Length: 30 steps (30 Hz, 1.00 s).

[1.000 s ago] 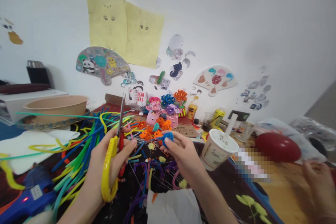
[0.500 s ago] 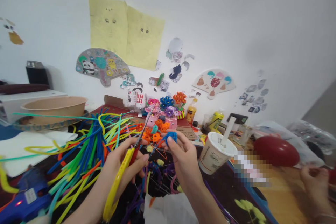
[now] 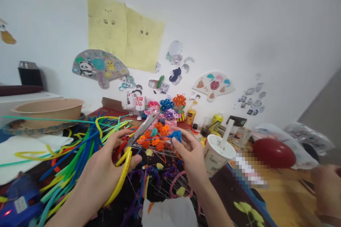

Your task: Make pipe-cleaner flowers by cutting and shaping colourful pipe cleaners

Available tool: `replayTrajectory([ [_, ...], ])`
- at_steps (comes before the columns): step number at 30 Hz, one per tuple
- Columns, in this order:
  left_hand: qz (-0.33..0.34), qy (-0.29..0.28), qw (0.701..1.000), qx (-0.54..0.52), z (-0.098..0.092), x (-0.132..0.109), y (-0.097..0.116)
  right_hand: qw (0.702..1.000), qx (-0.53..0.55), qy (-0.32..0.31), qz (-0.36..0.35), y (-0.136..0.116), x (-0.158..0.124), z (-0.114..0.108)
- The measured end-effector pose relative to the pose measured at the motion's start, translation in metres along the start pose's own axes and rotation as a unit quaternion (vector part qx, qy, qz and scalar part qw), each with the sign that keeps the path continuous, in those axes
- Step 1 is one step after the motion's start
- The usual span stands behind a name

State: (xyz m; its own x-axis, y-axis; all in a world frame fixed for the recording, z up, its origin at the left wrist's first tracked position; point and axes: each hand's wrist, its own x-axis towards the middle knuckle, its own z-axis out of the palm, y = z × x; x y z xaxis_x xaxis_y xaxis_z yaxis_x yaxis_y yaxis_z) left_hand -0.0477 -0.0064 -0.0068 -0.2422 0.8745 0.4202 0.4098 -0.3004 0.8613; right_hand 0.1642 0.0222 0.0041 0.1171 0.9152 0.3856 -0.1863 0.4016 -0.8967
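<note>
Scissors (image 3: pixel 127 154) with yellow and red handles are in my left hand (image 3: pixel 110 165), fingers around the handles, the blades pointing up and away. Between the thumb and fingers of my right hand (image 3: pixel 188 149) is a small blue pipe-cleaner piece (image 3: pixel 176 136). A thin blue strand runs from it leftward, near the scissors. Orange pipe-cleaner flowers (image 3: pixel 160 143) lie just behind, between the two hands. Below them a white paper (image 3: pixel 169 212) rests on the dark work surface.
Bundled colourful pipe cleaners (image 3: pixel 86 145) and a blue glue gun (image 3: pixel 22 198) lie left. A drink cup (image 3: pixel 217 154) with a straw stands right, near a red balloon (image 3: pixel 274 152). Another person's hand (image 3: pixel 327 188) is at the right edge. Finished flowers (image 3: pixel 166 104) stand behind.
The scissors have turned in my left hand and their blades now look slightly parted. The view has shifted a little. At the right edge the other person's hand has moved.
</note>
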Motion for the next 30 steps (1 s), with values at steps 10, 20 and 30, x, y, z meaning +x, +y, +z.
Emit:
replayTrajectory([
  [10, 0.109, -0.095, 0.97, 0.197, 0.002, 0.001, -0.007, 0.998, 0.021, -0.032, -0.058, 0.006, 0.007, -0.012],
  [20, 0.155, -0.121, 0.954, 0.225, 0.001, 0.001, -0.019, 0.994, 0.06, -0.036, -0.081, 0.006, 0.005, -0.012],
  [30, 0.109, -0.182, 0.961, 0.179, 0.002, -0.001, -0.005, 0.991, 0.1, -0.031, -0.079, 0.007, 0.005, -0.012],
])
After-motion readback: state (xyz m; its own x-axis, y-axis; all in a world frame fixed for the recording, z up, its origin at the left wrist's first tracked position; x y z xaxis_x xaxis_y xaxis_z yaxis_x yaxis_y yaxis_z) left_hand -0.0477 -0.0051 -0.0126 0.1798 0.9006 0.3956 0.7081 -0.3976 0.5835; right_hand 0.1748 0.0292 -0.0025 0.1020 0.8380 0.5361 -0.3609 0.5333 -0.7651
